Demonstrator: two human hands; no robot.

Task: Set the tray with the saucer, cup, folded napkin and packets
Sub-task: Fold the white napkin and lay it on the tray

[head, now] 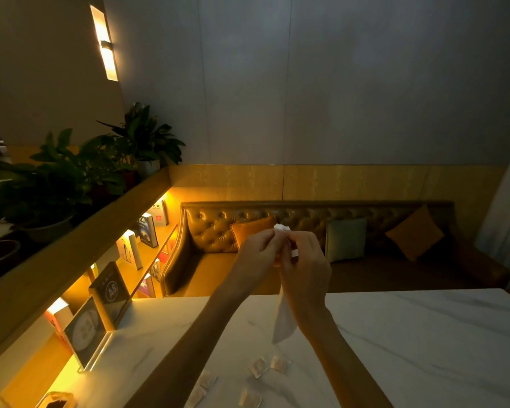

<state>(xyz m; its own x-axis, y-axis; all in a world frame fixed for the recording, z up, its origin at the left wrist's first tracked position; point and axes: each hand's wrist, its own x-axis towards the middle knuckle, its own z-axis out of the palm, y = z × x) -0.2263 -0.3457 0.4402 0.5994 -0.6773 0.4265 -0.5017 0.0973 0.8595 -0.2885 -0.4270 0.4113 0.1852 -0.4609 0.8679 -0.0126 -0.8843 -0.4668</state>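
Both hands are raised above the white marble table (424, 334), pinching a white napkin (283, 322) between them. My left hand (258, 251) grips its upper part from the left. My right hand (305, 260) grips it from the right. A crumpled tip of the napkin sticks out above the fingers, and a long tail hangs down toward the table. Several small packets (259, 367) lie scattered on the table below my forearms. No tray, saucer or cup is in view.
A clear stand with a menu card (84, 331) and a dark "A8" sign (111, 293) stand at the table's left edge. A tissue box corner (56, 401) shows at bottom left. Beyond the table is a tufted leather sofa (218, 231) with cushions; a lit bookshelf and plants are on the left.
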